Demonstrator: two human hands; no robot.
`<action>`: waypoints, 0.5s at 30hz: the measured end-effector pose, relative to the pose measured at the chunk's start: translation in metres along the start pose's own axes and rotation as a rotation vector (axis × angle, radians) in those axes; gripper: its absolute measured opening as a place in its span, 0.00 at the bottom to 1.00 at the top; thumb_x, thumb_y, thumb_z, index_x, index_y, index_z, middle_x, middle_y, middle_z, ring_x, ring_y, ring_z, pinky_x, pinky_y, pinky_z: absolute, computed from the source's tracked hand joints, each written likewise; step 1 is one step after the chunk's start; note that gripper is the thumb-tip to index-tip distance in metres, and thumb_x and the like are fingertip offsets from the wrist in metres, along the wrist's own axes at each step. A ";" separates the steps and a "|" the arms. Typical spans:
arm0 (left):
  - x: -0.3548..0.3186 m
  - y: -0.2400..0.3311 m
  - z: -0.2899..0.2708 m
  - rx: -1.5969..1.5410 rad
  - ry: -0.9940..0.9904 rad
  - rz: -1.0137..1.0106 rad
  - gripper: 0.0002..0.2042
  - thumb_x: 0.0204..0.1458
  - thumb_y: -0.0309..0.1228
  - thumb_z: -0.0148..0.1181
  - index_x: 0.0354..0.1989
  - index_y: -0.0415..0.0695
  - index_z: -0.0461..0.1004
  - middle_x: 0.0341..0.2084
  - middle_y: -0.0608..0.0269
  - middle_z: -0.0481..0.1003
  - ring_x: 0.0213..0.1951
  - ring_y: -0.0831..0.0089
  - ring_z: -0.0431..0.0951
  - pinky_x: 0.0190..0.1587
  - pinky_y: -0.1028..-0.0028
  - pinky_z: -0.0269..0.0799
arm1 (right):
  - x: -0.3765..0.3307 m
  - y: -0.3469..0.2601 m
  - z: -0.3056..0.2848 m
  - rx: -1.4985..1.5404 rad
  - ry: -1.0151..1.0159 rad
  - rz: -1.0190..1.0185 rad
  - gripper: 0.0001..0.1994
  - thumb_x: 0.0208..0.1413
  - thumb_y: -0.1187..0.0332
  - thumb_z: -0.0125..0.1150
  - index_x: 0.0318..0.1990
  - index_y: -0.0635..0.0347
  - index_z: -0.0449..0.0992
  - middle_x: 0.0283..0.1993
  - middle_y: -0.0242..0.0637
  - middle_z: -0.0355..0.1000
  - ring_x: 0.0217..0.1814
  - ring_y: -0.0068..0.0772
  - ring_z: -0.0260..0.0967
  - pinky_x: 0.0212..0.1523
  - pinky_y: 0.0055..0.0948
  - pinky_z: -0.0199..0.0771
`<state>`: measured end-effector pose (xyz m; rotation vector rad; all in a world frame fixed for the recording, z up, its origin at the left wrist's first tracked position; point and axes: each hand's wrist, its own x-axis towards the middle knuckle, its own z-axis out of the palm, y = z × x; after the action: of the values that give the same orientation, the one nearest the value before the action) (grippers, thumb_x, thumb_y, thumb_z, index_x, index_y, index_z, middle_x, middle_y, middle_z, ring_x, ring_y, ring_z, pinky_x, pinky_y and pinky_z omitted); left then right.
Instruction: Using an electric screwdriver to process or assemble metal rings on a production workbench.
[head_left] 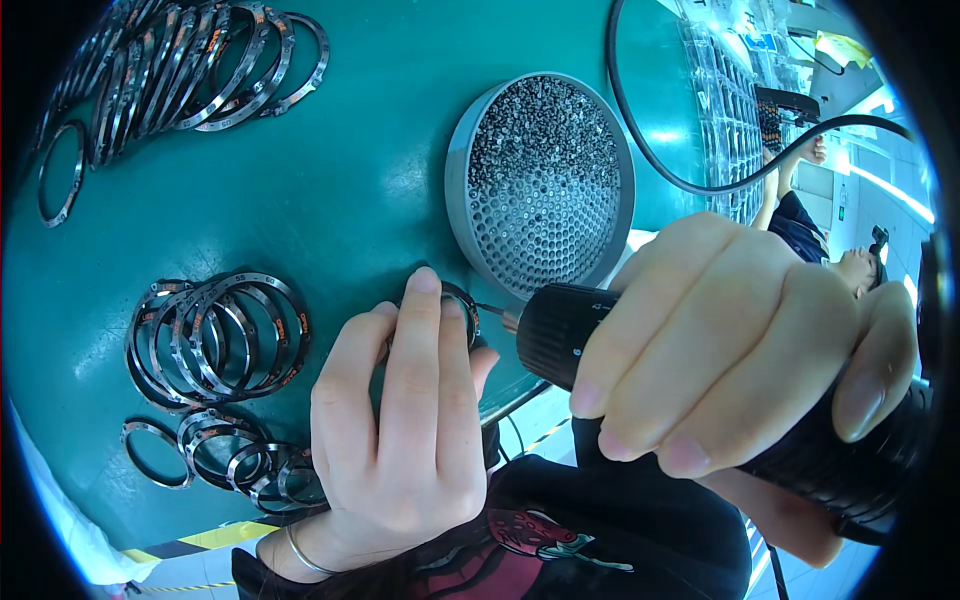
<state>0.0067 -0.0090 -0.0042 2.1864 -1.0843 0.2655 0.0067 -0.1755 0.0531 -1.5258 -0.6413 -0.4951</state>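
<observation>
My left hand (405, 410) presses a dark metal ring (474, 325) against the green table; its fingers cover most of the ring. In my right hand (730, 340) is a black electric screwdriver (555, 332), its body lying across the palm. The thin bit (490, 308) points left and reaches the ring's right side; whether it sits in a screw cannot be made out. Just beyond the bit stands a round grey dish (458, 190), its perforated plate partly covered with tiny metal screws (545, 125).
Overlapping rings (240, 385) lie left of my left hand, with smaller rings (158, 485) nearer me. A long row of rings (190, 70) fills the far left. A black cable (640, 150) curves past clear plastic trays (715, 110). Another person (800, 225) is at the right.
</observation>
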 end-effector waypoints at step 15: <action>0.001 0.007 -0.001 -0.057 -0.124 -0.078 0.12 0.54 0.33 0.59 0.40 0.36 0.71 0.50 0.46 0.70 0.45 0.50 0.69 0.47 0.57 0.67 | -0.009 -0.011 -0.051 0.032 -0.014 0.077 0.41 0.48 0.35 0.62 0.54 0.65 0.62 0.36 0.39 0.68 0.28 0.31 0.70 0.27 0.30 0.70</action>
<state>0.0025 -0.0120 0.0005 2.2122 -1.0566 0.0642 -0.0030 -0.2270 0.0585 -1.5191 -0.5961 -0.4141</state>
